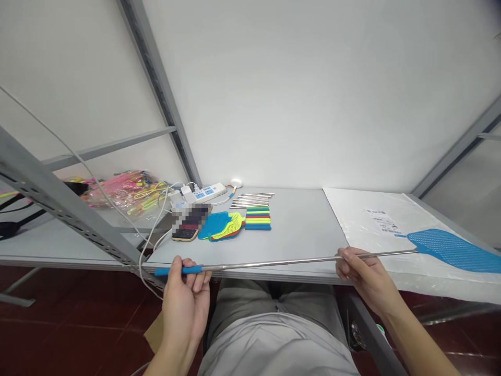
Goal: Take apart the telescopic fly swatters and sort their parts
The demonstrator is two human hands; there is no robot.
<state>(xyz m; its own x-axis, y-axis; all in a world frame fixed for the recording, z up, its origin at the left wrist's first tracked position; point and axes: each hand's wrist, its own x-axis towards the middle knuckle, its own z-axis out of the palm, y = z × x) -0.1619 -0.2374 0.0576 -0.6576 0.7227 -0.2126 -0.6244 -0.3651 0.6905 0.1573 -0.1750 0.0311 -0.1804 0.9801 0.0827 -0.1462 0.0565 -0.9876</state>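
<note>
A blue fly swatter [450, 249] with an extended metal telescopic rod lies level across both hands, above the table's front edge. My left hand [186, 297] is closed round its blue handle. Thumb and fingers of my right hand [366, 277] pinch the rod nearer the blue mesh head, which reaches over the white plastic bag. Beyond the rod lie a stack of swatter heads [223, 225] in blue, yellow and red, a row of coloured handles [258, 218], and several thin metal rods [252, 200].
At the left stand a phone [191, 222], a white power strip [211, 192] and loose white cables. A grey metal upright [74, 203] separates off clear bags of colourful items [125, 193]. A white plastic bag [352, 209] covers the right side of the table [301, 224].
</note>
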